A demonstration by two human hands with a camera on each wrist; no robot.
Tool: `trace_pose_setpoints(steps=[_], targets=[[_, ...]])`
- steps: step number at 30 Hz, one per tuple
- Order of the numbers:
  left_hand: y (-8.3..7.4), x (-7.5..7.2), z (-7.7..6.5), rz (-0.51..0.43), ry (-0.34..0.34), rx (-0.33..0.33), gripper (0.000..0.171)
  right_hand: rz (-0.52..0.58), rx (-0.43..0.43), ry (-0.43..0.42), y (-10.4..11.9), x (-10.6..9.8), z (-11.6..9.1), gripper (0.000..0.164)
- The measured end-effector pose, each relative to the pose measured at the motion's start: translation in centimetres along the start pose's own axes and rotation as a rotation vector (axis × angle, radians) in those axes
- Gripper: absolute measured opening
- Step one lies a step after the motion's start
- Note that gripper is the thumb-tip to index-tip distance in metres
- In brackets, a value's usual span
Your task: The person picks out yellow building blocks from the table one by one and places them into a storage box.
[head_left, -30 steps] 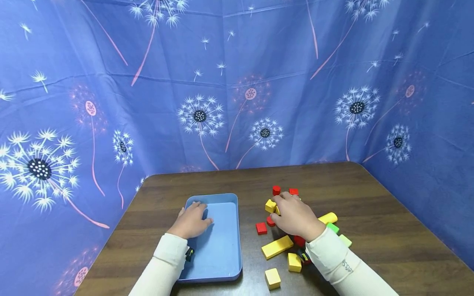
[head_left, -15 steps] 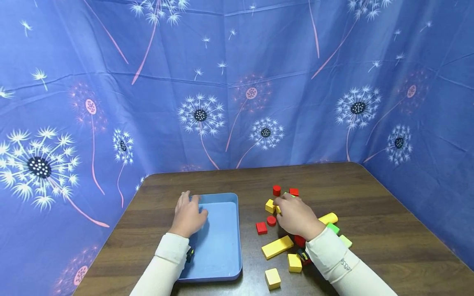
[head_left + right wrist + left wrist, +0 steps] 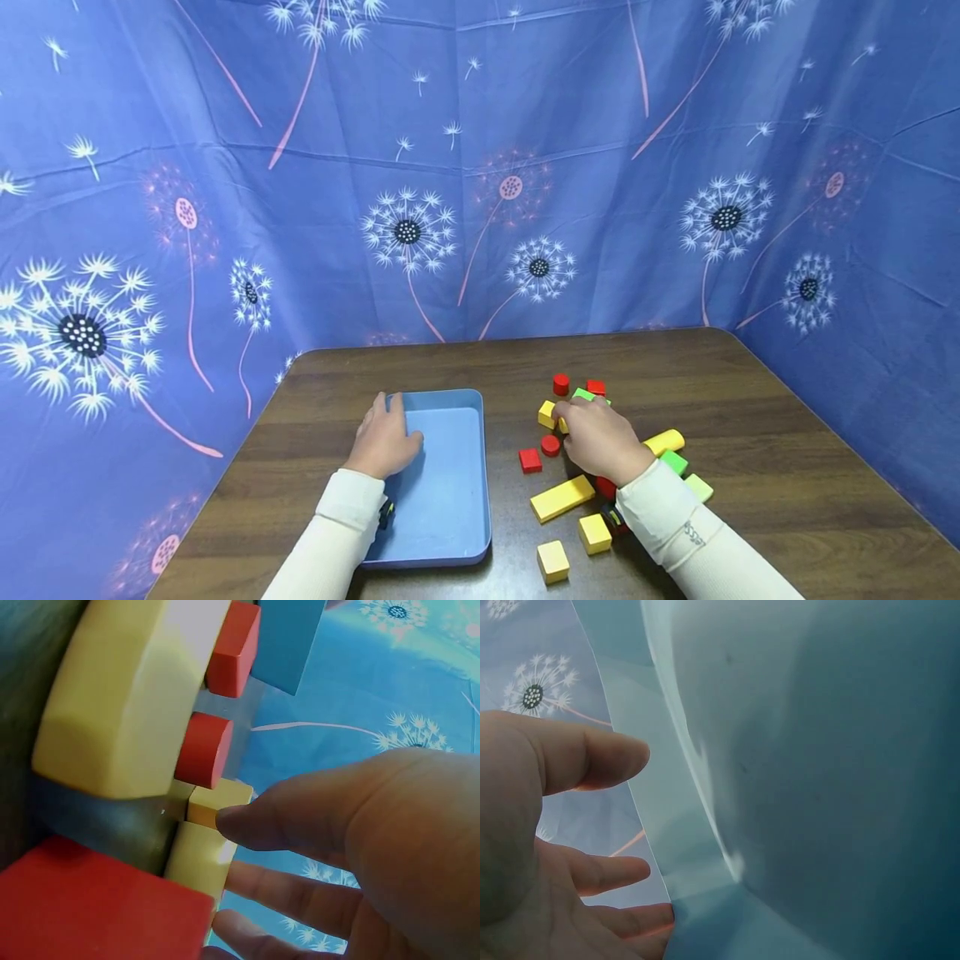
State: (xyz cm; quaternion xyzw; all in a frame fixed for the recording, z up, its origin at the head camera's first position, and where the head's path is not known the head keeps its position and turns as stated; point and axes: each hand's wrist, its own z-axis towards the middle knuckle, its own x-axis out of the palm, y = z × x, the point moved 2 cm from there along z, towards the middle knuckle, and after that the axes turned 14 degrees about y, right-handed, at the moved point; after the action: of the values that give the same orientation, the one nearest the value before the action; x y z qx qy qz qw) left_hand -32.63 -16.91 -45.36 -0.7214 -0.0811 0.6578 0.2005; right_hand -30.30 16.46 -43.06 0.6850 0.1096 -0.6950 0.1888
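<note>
My left hand (image 3: 384,440) hovers at the left far corner of the blue tray (image 3: 450,483), fingers spread. In the left wrist view its thumb and fingers (image 3: 615,874) lie right at the tray rim (image 3: 641,780), with nothing between them. My right hand (image 3: 603,437) reaches down among wooden blocks. In the right wrist view the thumb overlaps a yellow cube (image 3: 217,801), and the fairly straight fingers (image 3: 292,892) come up to a yellow rounded block (image 3: 196,859). A green block (image 3: 583,394) shows just beyond this hand.
Left of and nearer than the right hand are a red square block (image 3: 530,460), a red disc (image 3: 551,446), a long yellow block (image 3: 562,498) and two yellow cubes (image 3: 552,562). A yellow cylinder (image 3: 664,442) and green blocks (image 3: 673,462) lie to its right. Dandelion-printed cloth (image 3: 480,167) hangs behind.
My left hand has moved left and back from over the tray to its far-left corner. My right hand has shifted slightly, uncovering more of the green block.
</note>
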Motion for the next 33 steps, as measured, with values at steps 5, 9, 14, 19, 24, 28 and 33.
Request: trace_pose_setpoints(steps=[5,9,14,19,24,28,33], targets=[[-0.1,-0.1,0.0,-0.002,0.006,0.001,0.075,-0.001,-0.005,-0.013,-0.2,0.1,0.2,0.036],[-0.3,-0.1,-0.1,-0.005,0.008,0.005,0.075,-0.009,-0.025,-0.017,-0.4,0.2,0.2,0.033],[-0.4,-0.2,-0.3,-0.004,0.012,0.01,0.075,-0.014,-0.04,-0.019,-0.7,0.3,0.3,0.035],[-0.4,-0.2,-0.2,-0.003,0.021,0.012,0.075,0.03,-0.005,0.045,-1.0,0.5,0.4,0.041],[-0.3,-0.2,-0.1,0.013,0.022,0.011,0.076,0.029,0.014,0.084,-1.0,0.5,0.4,0.041],[-0.3,-0.2,-0.1,0.026,0.025,0.004,0.077,0.029,0.022,0.096,-1.1,0.4,0.2,0.038],[-0.3,-0.1,-0.1,0.031,0.038,-0.003,0.077,0.052,-0.002,0.098,-1.0,-0.1,0.0,0.038]])
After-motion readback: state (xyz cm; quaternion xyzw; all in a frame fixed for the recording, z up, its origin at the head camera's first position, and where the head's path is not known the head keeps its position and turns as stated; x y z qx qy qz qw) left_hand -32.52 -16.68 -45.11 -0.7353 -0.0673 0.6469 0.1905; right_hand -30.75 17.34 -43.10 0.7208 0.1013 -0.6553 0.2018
